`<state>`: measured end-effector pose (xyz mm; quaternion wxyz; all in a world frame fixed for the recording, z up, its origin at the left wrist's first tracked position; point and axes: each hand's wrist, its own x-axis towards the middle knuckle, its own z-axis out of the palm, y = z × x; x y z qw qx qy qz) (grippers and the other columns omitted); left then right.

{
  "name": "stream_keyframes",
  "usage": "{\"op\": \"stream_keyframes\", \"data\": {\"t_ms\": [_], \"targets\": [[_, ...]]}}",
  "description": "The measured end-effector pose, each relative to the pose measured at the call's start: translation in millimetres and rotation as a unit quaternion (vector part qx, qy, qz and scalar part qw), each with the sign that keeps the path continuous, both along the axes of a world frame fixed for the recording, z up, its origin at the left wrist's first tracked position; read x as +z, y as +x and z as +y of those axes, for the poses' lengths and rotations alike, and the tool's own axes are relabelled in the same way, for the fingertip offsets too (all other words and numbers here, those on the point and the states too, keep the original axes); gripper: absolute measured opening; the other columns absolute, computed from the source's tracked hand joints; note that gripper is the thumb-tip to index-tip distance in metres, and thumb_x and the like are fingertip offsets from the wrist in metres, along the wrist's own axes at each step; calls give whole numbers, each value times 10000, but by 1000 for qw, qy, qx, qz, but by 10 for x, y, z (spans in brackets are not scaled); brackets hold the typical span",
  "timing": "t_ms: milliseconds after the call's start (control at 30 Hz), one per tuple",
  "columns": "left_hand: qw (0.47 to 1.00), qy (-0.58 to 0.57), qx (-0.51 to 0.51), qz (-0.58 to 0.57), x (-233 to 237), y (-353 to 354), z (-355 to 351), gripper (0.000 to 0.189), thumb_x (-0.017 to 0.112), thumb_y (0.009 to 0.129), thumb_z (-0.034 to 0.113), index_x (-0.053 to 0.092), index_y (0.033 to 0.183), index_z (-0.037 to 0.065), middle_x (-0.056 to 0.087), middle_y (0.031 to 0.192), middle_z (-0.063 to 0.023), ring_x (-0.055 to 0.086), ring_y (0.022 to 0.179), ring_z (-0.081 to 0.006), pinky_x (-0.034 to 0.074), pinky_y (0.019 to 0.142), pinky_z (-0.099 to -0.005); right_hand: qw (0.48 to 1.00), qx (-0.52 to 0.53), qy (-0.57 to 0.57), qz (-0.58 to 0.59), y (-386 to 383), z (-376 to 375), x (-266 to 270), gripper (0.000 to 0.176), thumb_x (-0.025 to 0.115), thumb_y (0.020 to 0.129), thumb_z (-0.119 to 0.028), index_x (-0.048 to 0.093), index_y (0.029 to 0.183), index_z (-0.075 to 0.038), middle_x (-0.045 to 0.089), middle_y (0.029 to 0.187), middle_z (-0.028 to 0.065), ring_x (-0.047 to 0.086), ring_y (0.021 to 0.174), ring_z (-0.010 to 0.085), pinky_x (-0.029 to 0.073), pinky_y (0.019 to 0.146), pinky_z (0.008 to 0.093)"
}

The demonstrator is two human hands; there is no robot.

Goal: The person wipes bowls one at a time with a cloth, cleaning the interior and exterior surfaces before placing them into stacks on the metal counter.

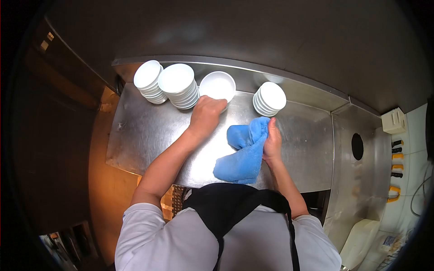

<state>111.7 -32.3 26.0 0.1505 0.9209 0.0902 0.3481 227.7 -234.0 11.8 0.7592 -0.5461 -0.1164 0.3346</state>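
Note:
My left hand (208, 114) is closed on the near rim of a white bowl (218, 86), which stands to the right of two bowl stacks. In my right hand (272, 142) is a blue cloth (244, 156), bunched near the thumb and hanging down over the steel counter. The right fingers are mostly hidden behind the cloth. Just beyond it rises a stack of white bowls (269, 97). At the left stand a tall stack of white bowls (177, 81) and another bowl stack (148, 77) beside it.
The steel counter (144, 140) has a raised back edge (307, 88). To the right, a steel surface has a round dark hole (357, 146). Several yellow and black handles (397, 156) line the tiled wall, below a white box (393, 120).

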Motion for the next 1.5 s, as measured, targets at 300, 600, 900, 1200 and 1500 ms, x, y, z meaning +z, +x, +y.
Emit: {"op": "stream_keyframes", "data": {"t_ms": [300, 600, 900, 1200, 1500], "targets": [[998, 39, 41, 23, -51, 154, -15, 317, 642, 854, 81, 641, 1160, -2, 656, 1124, -190, 598, 1079, -353, 426, 969, -453, 993, -105, 36, 49, 150, -337, -180, 610, 374, 1022, -555, 632, 941, -9, 665, 877, 79, 652, 773, 155, 537, 721, 307], [965, 153, -147, 157, 61, 1234, -532, 291, 588, 832, 82, 654, 1107, 14, 648, 1172, -189, 590, 1149, -331, 283, 1117, -592, 997, 8, -34, -75, 103, -289, -169, 634, 384, 1010, -585, 642, 937, -11, 655, 860, 44, 597, 758, 102, 492, 715, 265], [868, 200, -229, 393, 352, 1534, -381, 214, 566, 764, 58, 713, 920, 43, 702, 817, -203, 695, 855, -359, 332, 1115, -516, 1000, -29, -10, 6, 151, -528, -279, 676, 360, 1015, -581, 653, 978, 26, 683, 923, 87, 655, 824, 148, 528, 769, 301], [899, 159, -257, 317, 211, 1479, -233, 228, 545, 786, 31, 688, 964, 33, 696, 807, -201, 684, 869, -368, 340, 1130, -494, 999, -38, -11, -7, 122, -495, -251, 679, 359, 1010, -590, 650, 959, 22, 683, 891, 85, 655, 784, 149, 537, 746, 298], [859, 196, -271, 387, 347, 1536, -269, 196, 578, 766, 5, 682, 932, 0, 691, 825, -221, 690, 864, -362, 488, 939, -472, 999, -23, -21, -18, 112, -468, -236, 707, 344, 1002, -615, 648, 966, 22, 680, 895, 90, 656, 813, 151, 537, 765, 298]]}}
